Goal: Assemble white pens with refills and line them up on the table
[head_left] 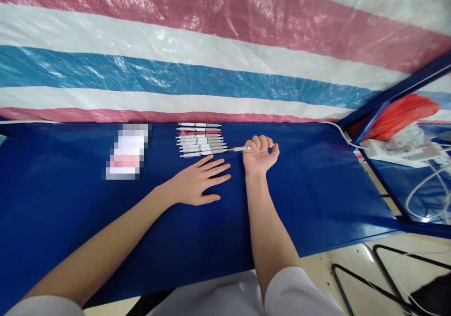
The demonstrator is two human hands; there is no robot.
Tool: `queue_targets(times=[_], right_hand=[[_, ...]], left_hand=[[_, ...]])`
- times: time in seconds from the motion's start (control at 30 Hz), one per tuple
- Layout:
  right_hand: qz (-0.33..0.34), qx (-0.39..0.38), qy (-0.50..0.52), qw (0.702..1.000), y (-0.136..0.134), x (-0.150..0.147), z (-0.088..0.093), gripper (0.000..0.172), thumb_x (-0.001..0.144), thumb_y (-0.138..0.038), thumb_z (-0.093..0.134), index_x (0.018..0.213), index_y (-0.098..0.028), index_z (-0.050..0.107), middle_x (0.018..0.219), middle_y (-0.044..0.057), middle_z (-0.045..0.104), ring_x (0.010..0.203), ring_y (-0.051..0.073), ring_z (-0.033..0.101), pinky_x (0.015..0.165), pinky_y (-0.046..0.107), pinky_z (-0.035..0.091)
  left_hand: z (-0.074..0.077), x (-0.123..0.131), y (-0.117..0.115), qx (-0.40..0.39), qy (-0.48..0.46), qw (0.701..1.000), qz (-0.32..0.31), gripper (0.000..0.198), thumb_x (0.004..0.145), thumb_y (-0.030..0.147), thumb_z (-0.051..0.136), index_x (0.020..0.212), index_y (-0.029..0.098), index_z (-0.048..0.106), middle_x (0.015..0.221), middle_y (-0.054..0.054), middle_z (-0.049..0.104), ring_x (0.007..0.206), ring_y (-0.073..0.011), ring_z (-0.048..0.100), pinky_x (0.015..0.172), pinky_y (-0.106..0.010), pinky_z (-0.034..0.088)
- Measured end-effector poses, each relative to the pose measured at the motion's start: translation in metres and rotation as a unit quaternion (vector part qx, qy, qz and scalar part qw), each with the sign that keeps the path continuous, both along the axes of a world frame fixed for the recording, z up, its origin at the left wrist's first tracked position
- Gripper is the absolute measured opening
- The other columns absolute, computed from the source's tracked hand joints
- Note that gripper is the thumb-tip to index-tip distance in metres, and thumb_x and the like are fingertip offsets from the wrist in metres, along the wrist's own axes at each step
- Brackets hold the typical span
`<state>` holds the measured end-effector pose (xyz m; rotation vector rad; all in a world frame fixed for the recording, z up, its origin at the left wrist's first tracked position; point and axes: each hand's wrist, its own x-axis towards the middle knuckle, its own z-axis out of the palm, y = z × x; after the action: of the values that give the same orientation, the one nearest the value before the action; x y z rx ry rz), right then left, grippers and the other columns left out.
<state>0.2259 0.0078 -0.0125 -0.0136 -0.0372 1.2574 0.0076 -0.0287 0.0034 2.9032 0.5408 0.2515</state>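
Note:
My left hand (199,182) lies flat and open on the blue table (105,222), fingers stretched toward the right. My right hand (260,154) is curled palm-up into a fist around a white pen (240,149), whose tip sticks out to the left. Just beyond my left hand, a row of several white and grey pens (200,139) lies side by side near the table's far edge, with one pink pen among them. The held pen's tip nearly touches the end of that row.
A blurred white and pink item (127,151) lies on the table at left. A striped tarp (211,48) hangs behind. To the right stand a second blue table (405,175) with a power strip (398,150), cables and a red bag (401,114). Black metal legs (369,278) show below.

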Motion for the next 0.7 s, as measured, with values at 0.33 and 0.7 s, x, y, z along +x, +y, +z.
queue_targets(times=[0.33,0.7], right_hand=[[-0.004,0.001,-0.009,1.0,0.0005,-0.0015,-0.0004,0.023,0.085,-0.031,0.042,0.066,-0.023,0.031,0.055,-0.008,0.022,0.048,0.01,0.024,0.044,0.022,0.035],[0.008,0.015,0.009,1.0,0.0007,-0.0033,0.0001,0.023,0.087,-0.035,0.042,0.068,-0.023,0.033,0.056,-0.008,0.027,0.048,0.01,0.028,0.046,0.022,0.036]], left_hand=[[-0.0005,0.0004,0.0003,-0.004,-0.013,1.0,-0.003,0.055,0.094,0.046,0.051,0.143,0.02,0.048,0.152,-0.013,0.041,0.143,-0.0324,0.031,0.119,-0.053,0.015],[-0.0014,0.0006,0.0002,-0.01,-0.039,0.999,0.002,0.056,0.091,0.044,0.056,0.142,0.021,0.049,0.151,-0.011,0.043,0.142,-0.0327,0.034,0.119,-0.052,0.017]])
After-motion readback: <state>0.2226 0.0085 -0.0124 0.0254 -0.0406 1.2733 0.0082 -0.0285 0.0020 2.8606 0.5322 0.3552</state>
